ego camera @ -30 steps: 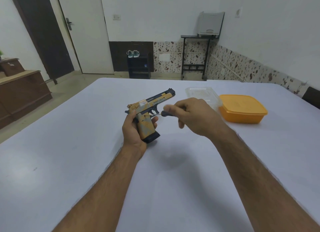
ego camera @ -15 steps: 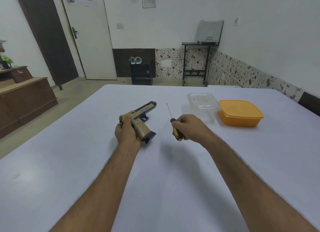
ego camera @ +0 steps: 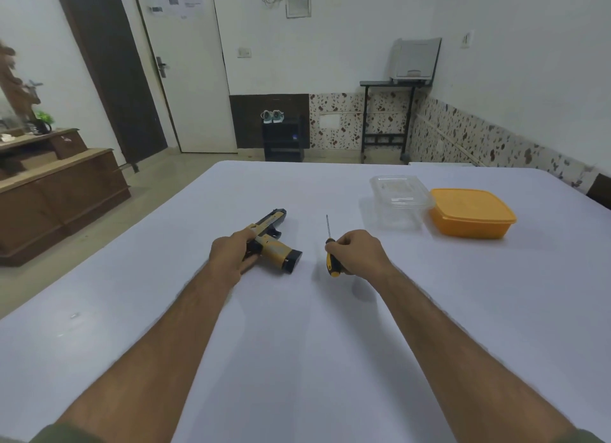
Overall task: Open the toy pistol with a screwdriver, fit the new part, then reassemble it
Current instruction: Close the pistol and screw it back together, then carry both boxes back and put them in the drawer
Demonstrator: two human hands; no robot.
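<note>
Lying flat on the white table (ego camera: 297, 360) under the left hand (ego camera: 231, 255): toy pistol (ego camera: 272, 241), on its side. Long axis slanted, muzzle up and away to the right of that hand, black magazine base pointing down toward the gap between the two hands. Left fingers curled over the rear of the slide, gripping and pinning it to the surface; whether the thumb wraps beneath, impossible to tell.

Just right of the pistol, apart from it: right hand (ego camera: 358, 252), closed around the yellow-and-black handle of the screwdriver (ego camera: 330, 247), shaft rising thin and near upright above the knuckles, tip pointing away and touching nothing. Tip well clear of the pistol's side, level roughly with the trigger guard.

Probably still at the opening step, no screw visibly out and no housing split. Next move likely a short swing of the tip leftward and down onto the upturned flank, the right hand being the one already armed and nearer the grip end. Screw heads too small to make out.

Farther beyond the right hand: clear plastic box (ego camera: 398, 199), and touching its right side an orange lidded container (ego camera: 472, 212).
</note>
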